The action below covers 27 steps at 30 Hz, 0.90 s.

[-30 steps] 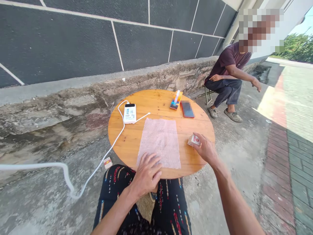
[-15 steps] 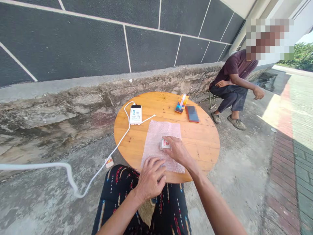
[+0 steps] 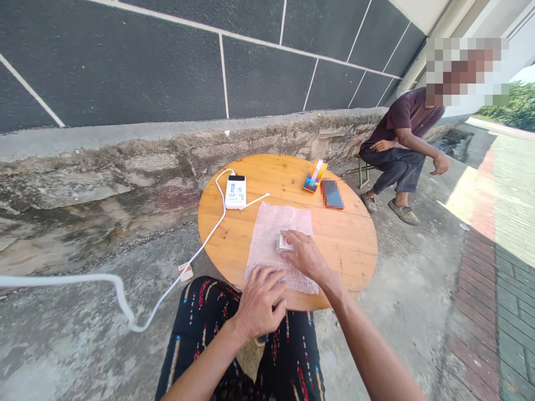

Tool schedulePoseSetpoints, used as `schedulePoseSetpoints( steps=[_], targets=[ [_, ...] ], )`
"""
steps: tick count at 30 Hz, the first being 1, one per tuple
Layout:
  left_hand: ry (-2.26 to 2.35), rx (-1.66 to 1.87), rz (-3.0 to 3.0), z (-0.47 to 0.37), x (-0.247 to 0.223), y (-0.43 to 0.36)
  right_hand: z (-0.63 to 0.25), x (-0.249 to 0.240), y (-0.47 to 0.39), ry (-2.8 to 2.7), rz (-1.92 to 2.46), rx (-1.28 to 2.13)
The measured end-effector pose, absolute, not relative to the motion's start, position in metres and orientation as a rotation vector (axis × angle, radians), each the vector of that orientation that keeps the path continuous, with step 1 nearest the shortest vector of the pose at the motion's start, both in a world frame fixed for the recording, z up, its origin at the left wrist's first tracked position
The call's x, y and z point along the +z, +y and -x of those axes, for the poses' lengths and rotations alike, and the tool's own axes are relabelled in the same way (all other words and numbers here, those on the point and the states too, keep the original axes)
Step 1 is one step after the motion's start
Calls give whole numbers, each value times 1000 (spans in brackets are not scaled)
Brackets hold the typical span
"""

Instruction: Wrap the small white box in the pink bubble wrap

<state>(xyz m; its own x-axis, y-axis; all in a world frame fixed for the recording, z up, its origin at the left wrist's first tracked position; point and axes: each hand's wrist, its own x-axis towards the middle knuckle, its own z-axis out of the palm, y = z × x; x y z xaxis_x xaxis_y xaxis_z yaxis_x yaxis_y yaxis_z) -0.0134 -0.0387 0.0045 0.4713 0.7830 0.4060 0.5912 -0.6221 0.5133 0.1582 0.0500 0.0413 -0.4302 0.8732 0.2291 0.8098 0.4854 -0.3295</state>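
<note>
Your right hand (image 3: 307,257) grips the small white box (image 3: 285,241) on the bubble wrap (image 3: 281,223).
Keep the box square and your grip light; your left hand (image 3: 262,301), fingers loosely spread, should hold the near edge flat.

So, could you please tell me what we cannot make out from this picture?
All in the head view:
- Small box: one side, behind the right hand.
- Pink sheet: part of its near edge, under the left hand.
- White cable: cut off by the left edge.
- White device: fine print too small.
</note>
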Motion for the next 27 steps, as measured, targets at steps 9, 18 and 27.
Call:
schedulePoseSetpoints(
  steps=[9,18,27],
  targets=[
    [1251,1065,-2376,27,7,-45,-203,28,-40,-2215,1428,248],
    [1437,1063,-2343,51,0,-33,-185,6,-69,-2218,1488,143],
    [1451,986,-2388,40,12,-36,-182,6,-53,-2310,1507,69]
  ],
)
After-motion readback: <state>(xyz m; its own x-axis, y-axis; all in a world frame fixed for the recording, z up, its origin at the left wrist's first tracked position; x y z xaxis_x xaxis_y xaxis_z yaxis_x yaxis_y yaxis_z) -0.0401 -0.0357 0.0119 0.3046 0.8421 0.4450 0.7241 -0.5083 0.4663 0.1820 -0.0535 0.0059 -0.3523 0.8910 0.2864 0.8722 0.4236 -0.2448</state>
